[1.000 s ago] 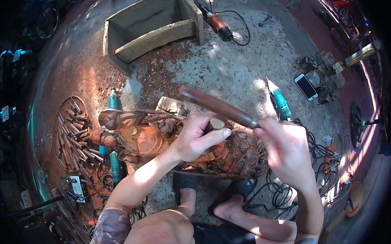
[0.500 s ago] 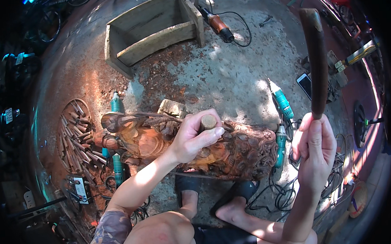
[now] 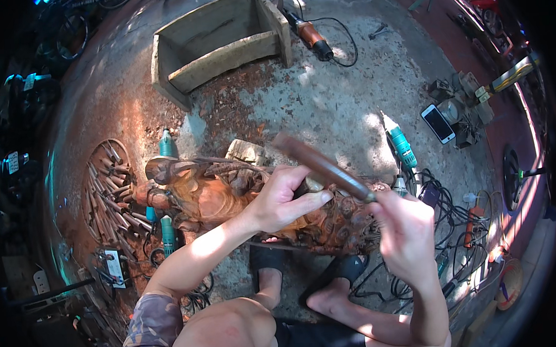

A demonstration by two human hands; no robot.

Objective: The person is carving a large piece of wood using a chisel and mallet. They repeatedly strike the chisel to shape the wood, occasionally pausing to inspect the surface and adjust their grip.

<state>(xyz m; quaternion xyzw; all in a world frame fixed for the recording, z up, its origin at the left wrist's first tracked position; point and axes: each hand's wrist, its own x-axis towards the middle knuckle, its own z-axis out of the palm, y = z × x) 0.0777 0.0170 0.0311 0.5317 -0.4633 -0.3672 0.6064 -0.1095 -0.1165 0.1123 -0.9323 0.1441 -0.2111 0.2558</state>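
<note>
A reddish-brown carved wooden sculpture (image 3: pixel 214 204) lies lengthwise across in front of me, dense with relief at its right part. Over its middle, my left hand (image 3: pixel 278 201) is closed around a carving chisel (image 3: pixel 314 184); only the round end of its wooden handle shows, and the blade is hidden. My right hand (image 3: pixel 407 230) grips the narrow end of a dark wooden club-shaped mallet (image 3: pixel 330 167). The mallet slants up and left over the sculpture, its shaft crossing close by the chisel's handle end. Whether the two touch, I cannot tell.
Many chisels (image 3: pixel 108 193) lie in a round holder at left. Green power tools (image 3: pixel 401 146) stand around the sculpture. Beyond it are a wooden block (image 3: pixel 246 151), a wooden trough (image 3: pixel 223 58) and an orange grinder (image 3: pixel 312 38). A phone (image 3: pixel 438 124) and tangled cables (image 3: pixel 456 209) lie at right.
My right hand has swung the mallet down and left, from upright at the right to slanting over the sculpture by the chisel. My left hand stays nearly in place.
</note>
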